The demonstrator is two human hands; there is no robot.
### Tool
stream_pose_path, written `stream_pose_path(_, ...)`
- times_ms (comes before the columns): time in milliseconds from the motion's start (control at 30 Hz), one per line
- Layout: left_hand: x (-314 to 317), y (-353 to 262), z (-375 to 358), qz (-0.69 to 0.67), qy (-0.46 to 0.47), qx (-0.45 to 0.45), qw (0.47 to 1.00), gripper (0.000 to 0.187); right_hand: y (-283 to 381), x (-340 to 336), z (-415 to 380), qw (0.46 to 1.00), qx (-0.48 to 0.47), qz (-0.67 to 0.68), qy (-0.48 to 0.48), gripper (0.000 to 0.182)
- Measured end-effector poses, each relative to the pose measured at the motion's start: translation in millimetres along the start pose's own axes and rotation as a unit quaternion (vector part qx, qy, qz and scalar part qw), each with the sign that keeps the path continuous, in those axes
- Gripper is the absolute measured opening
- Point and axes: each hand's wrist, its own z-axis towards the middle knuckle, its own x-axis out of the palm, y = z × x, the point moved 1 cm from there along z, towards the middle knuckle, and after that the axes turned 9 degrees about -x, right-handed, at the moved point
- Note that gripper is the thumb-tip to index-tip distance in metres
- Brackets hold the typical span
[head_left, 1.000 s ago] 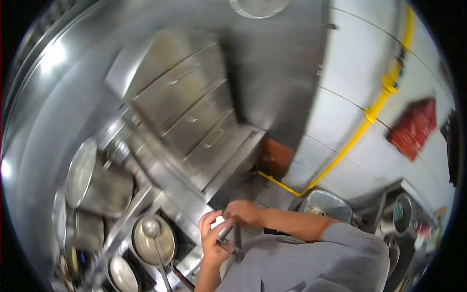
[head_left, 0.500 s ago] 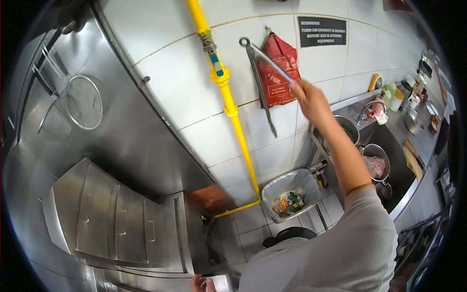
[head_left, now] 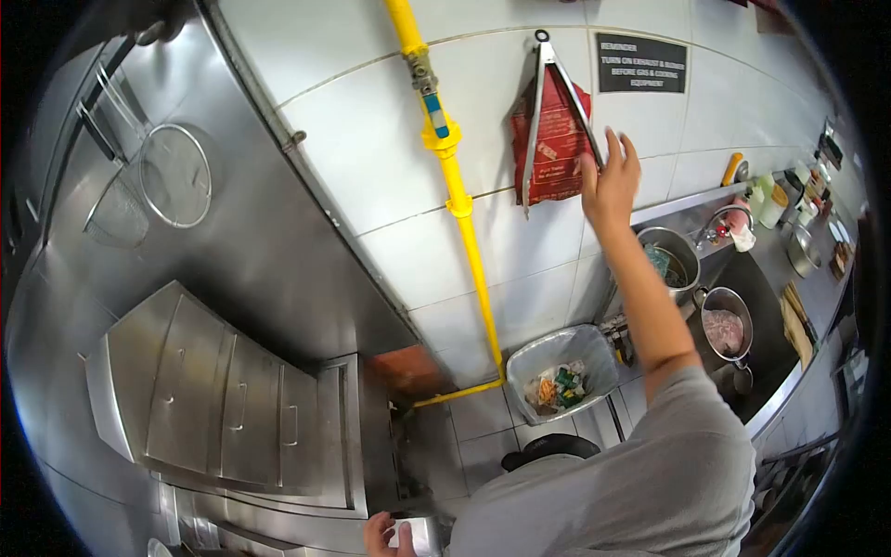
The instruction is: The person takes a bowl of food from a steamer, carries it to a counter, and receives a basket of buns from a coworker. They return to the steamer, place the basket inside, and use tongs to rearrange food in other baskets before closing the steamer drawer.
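A pair of metal tongs (head_left: 535,121) hangs from the wall by its ring end, arms spread in front of a red bag (head_left: 561,153). My right hand (head_left: 613,181) is raised beside the tongs' right arm, fingers apart and open, with nothing held; its thumb is close to that arm's tip. Low in the view, my left hand (head_left: 388,538) grips a shiny metal container (head_left: 422,536), most of which is cut off by the frame and my sleeve.
Left stands a steel unit with lidded compartments (head_left: 218,399); mesh strainers (head_left: 176,176) hang above. A yellow gas pipe (head_left: 455,176) runs down the tiled wall. A lined bin (head_left: 594,353) holds rubbish. Right, a sink (head_left: 742,288) has a pot of meat (head_left: 726,320) and another pot (head_left: 673,243).
My right hand has let go of the tongs, which went from slanting in its grip to hanging on the wall. The view has shifted slightly. My left hand still grips the container.
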Motion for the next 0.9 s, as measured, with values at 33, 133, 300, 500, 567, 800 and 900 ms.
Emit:
stream_pose_path(33,-5.0,9.6,-9.1,0.008,-0.011,-0.049,0.999,0.037,13.2,-10.9,-24.8,0.999,-0.032,-0.020,-0.023,0.057)
stream_pose_path(133,-9.7,23.6,-21.2,0.014,-0.053,-0.148,0.987,0.039,50.8,-7.8,-161.1,0.993,-0.045,0.070,0.088,0.056)
stream_pose_path(300,18.5,-3.8,-31.5,-0.008,-0.117,-0.105,0.988,0.038,188.3,-57.1,-394.9,0.714,-0.086,0.200,0.666,0.096)
stream_pose_path(500,14.2,-37.9,-53.5,0.026,-0.154,-0.135,0.978,0.040,263.7,-65.4,-447.5,0.411,-0.384,0.506,0.654,0.050)
stream_pose_path(567,11.0,-35.7,-72.5,0.035,-0.155,-0.125,0.979,0.037,279.9,-50.6,-463.3,0.403,-0.411,0.540,0.614,0.029)
stream_pose_path(800,33.3,-47.4,-184.6,0.033,-0.356,-0.304,0.883,0.034,327.4,-49.6,-498.1,0.256,-0.396,0.643,0.603,0.032)
stream_pose_path(900,53.5,-64.5,-235.7,-0.009,-0.404,-0.389,0.828,0.034,364.4,-59.8,-528.9,0.080,-0.609,0.529,0.586,0.023)
